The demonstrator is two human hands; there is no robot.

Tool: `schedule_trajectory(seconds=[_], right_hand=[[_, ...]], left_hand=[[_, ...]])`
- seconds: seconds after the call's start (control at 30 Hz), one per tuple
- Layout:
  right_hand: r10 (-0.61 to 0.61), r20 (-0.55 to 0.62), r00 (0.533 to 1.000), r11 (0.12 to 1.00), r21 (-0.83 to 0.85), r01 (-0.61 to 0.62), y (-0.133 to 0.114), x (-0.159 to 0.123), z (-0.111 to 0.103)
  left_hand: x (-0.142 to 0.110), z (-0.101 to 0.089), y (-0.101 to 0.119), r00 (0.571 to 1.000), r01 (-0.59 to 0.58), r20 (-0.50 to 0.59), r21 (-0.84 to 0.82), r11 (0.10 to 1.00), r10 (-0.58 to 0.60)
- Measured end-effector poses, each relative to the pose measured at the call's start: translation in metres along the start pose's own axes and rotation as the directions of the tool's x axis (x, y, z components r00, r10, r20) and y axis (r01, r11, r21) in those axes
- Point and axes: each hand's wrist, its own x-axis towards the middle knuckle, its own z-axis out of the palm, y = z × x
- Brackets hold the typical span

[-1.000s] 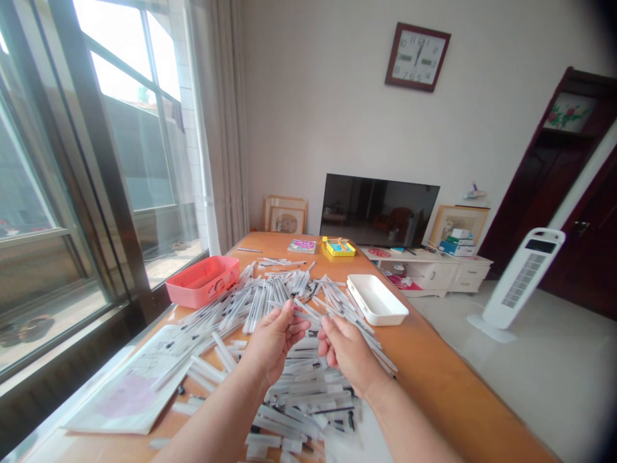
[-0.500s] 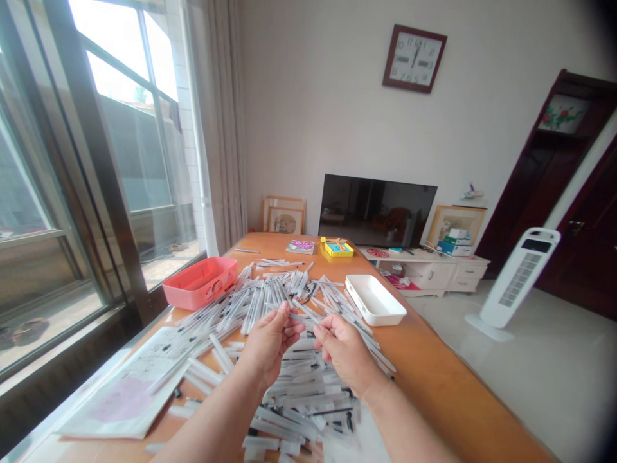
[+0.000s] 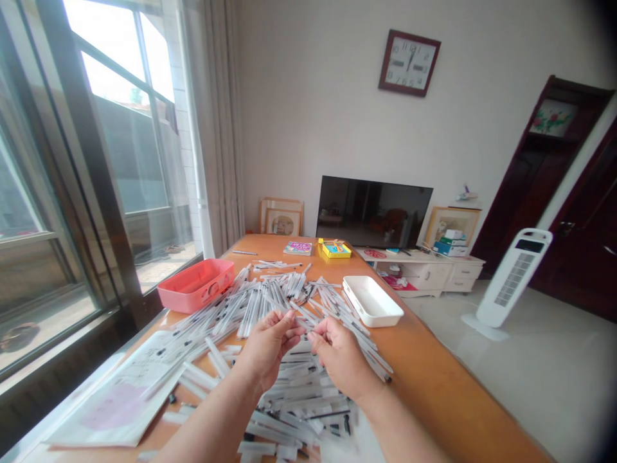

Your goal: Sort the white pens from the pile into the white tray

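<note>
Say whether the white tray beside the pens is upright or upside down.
Upright: the white tray sits on the orange tabletop with its open side up, and its inner floor and raised rim are visible.

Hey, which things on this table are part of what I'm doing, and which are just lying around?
Part of the work: left hand, right hand, clear plastic pen tubes.

Just lying around, untouched: coral plastic tray, white tray, printed sheet, yellow box, booklet.
</note>
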Motion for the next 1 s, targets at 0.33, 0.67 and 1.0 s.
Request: schedule_trajectory(seconds=[0.33,0.67,1.0], right_hand=[[0.003,-0.056,0.998,0.974,-0.225,-0.015,0.024,0.006,-0.004],[-0.125,-0.006,0.992,0.941,-0.316,0.117,0.013,0.005,-0.008],[-0.089,-0.028,0.996,0.842,-0.536,0.061,0.02,0.008,-0.034]], left_hand=[[0.004,-0.006,0.004,0.995,-0.026,-0.097,0.027,0.999,0.029],[0.002,-0.005,0.0,0.999,-0.008,-0.05,0.104,0.995,0.013],[0.023,-0.036,0.011,0.89,-0.292,-0.208,0.424,0.857,0.405]])
